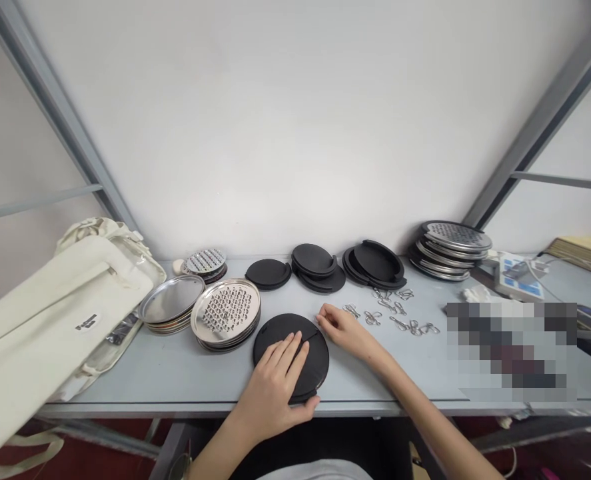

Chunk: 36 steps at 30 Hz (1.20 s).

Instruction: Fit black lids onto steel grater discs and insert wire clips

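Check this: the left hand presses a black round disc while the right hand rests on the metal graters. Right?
No: the head view shows the right hand at the black disc's edge, by small metal wire pieces, not on the graters.

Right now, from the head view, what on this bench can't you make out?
- Pixelated patch: hides whatever lies at the right.
- Black round disc: left hand covers much of its top.
- Stacked grater plates: the top plate hides the faces of those below.
- Small metal pieces: too small to tell their exact form.
- Cloth bag: cut off by the left edge.
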Tool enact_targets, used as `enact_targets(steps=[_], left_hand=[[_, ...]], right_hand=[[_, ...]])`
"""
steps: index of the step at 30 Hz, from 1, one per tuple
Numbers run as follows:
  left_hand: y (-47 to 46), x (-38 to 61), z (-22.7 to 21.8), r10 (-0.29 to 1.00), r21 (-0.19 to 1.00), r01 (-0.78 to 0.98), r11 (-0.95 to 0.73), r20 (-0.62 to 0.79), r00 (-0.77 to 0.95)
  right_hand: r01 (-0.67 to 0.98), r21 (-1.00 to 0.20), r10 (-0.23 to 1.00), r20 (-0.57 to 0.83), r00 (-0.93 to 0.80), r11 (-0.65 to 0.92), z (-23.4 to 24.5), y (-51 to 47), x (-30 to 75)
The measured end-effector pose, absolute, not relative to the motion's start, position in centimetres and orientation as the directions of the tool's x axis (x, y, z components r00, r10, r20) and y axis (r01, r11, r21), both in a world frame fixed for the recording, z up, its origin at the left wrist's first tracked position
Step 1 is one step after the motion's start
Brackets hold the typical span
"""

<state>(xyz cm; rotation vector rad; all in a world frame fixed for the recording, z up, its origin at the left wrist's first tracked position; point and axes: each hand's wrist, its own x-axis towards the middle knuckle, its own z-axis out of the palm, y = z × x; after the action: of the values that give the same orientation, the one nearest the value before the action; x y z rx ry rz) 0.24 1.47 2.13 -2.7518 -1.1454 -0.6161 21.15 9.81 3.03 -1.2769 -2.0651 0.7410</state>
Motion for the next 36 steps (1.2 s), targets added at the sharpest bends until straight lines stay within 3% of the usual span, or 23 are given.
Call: enact_targets(steps=[12, 36], left_hand=[[1.5, 0.4, 1.8, 0.654, 0.031, 0.712, -0.702, 0.424, 0.626], [1.5, 0.5, 1.7, 0.64, 0.02, 0.71, -0.703, 0.452, 0.621]], right_hand=[[0.649, -0.571, 0.863, 0.282, -0.42, 0.503, 2.1, 8.0, 21.3], [0.735, -0.427, 0.85, 0.297, -0.436, 0.527, 1.9, 8.0, 21.5]])
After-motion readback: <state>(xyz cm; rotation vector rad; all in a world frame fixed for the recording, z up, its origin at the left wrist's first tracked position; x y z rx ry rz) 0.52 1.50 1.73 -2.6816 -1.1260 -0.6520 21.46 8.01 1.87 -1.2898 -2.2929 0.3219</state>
